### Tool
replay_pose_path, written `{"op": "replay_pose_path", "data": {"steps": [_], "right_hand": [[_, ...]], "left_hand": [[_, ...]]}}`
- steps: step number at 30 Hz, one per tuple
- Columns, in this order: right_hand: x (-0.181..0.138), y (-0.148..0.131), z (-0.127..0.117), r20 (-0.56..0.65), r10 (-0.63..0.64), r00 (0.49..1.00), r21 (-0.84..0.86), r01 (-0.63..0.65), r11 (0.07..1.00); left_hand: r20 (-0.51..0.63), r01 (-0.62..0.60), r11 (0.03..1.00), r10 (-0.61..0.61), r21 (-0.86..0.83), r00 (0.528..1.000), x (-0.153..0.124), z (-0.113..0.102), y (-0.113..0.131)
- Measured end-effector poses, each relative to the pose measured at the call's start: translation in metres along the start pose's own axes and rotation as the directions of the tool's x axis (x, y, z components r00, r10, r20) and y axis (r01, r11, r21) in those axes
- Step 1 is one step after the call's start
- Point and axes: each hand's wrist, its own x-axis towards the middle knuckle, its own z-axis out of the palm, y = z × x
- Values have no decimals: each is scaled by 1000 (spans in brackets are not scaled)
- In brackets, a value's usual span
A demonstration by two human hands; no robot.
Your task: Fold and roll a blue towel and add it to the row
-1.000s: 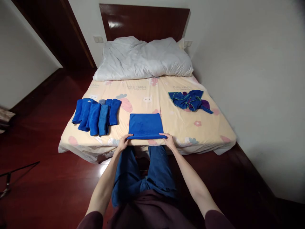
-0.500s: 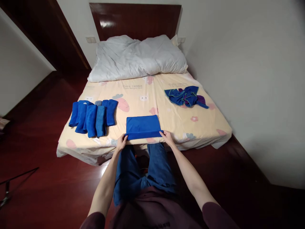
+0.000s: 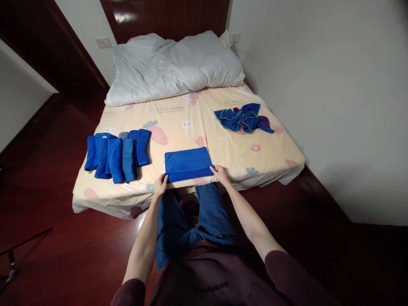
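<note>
- Blue cloth [image 3: 187, 159], one: laid flat at the near edge of the bed [image 3: 188, 134], about midway along that edge; its near side doubled over into a narrow band, the rest a smooth rectangle.
- Left hand [image 3: 161, 185], one: closed in a pinch on the left end of the folded band, thumb uppermost; the fingers beneath are mostly hidden, so their exact hold cannot be told.
- Right hand [image 3: 219, 175], one: thumb and fingertips drawn together on the right end of the same band.
- Rolled blue towels [image 3: 115, 160], a group: set close together on the bed, left of the cloth and apart from it; one front roll a duller blue, a greyish end showing behind.
- Crumpled cloths [image 3: 245, 119], a heap: blue with pale green edging and some purple, on the right part of the bed, well apart from the right hand.
- Pale quilt [image 3: 174, 70], one: bunched across the far end, before a dark wooden headboard [image 3: 178, 17].
- Bedsheet: cream, printed with carrots and flowers.
</note>
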Motion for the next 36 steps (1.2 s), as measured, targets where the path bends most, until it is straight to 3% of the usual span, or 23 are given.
{"op": "replay_pose_path", "data": {"steps": [15,36], "right_hand": [[3,5,2,-10,13,1000,14,-13,1000],[-1,1,0,-27,15,1000,-4,-15,1000]], "left_hand": [[-20,41,999,-41,18,999,0,-1,2],[-111,107,990,-117,-89,987,-3,3,-7]]}}
